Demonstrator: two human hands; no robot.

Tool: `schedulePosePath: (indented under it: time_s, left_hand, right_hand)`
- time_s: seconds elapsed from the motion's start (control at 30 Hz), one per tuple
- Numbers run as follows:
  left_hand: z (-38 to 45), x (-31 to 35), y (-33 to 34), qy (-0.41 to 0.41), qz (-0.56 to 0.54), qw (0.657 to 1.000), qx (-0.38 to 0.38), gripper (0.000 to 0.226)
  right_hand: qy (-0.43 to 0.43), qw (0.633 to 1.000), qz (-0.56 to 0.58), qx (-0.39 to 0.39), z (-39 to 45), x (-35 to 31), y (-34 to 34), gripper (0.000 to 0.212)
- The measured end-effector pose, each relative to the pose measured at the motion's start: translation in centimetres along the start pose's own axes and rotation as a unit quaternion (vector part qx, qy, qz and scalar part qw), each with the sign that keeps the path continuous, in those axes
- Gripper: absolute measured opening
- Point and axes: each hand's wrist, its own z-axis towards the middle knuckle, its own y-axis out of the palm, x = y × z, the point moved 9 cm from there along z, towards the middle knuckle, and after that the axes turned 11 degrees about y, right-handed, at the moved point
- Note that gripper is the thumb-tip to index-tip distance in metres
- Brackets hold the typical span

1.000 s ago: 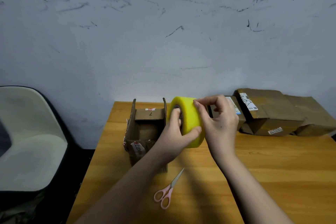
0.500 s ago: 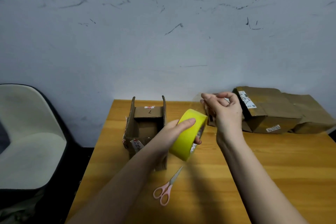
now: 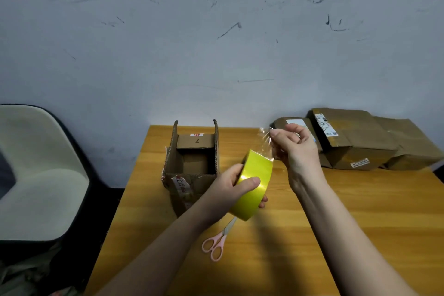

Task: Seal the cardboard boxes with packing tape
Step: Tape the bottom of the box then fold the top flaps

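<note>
Head view shows the left hand gripping the yellow tape roll lower and tilted above the wooden table, where a second ago it was held upright at chest height. The right hand pinches the clear tape end between thumb and fingertips and has drawn it up and away from the roll, so a short strip now stands free. I'd say the open cardboard box just beside the roll, flaps up, gets taped next; pink scissors lie near, and other boxes sit far right.
</note>
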Motion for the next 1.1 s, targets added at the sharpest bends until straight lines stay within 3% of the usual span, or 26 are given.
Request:
schedulePosePath:
  time_s: [0.1, 0.27, 0.43, 0.5, 0.6, 0.7, 0.93, 1.1]
  left_hand:
    - [-0.5, -0.3, 0.5, 0.021, 0.046, 0.999, -0.010, 0.032]
    - [-1.9, -2.4, -0.4, 0.025, 0.130, 0.987, 0.093, 0.030]
    - [-2.8, -4.5, -0.1, -0.047, 0.041, 0.992, 0.114, 0.020]
    - [-2.8, -4.8, -0.4, -0.064, 0.031, 0.991, 0.115, 0.017]
    - [-3.8, -6.8, -1.7, -0.130, -0.031, 0.982, 0.135, 0.030]
    - [-6.0, -9.1, -2.5, -0.193, -0.014, 0.972, 0.135, 0.045]
    - [-9.9, -12.5, -8.3, -0.250, -0.029, 0.932, 0.262, 0.061]
    - [-10.7, -13.2, -11.7, -0.269, -0.007, 0.920, 0.285, 0.048]
  right_hand:
    - [-0.041, 0.999, -0.022, 0.022, -0.3, -0.1, -0.6, 0.029]
    - [-0.118, 0.986, -0.109, 0.047, -1.8, -0.2, -0.9, 0.023]
    - [-0.184, 0.966, -0.178, 0.034, -4.8, 2.1, -0.3, 0.028]
    - [-0.189, 0.967, -0.164, 0.038, -5.2, 2.4, -0.5, 0.030]
    - [-0.212, 0.973, -0.092, 0.011, -5.8, 0.3, 0.0, 0.033]
    - [-0.256, 0.931, -0.248, -0.075, -7.0, -0.3, 4.3, 0.031]
    - [-0.094, 0.967, -0.182, -0.153, -4.9, 5.0, 7.0, 0.023]
    - [-0.042, 0.968, -0.173, -0.175, -4.3, 8.6, 9.7, 0.016]
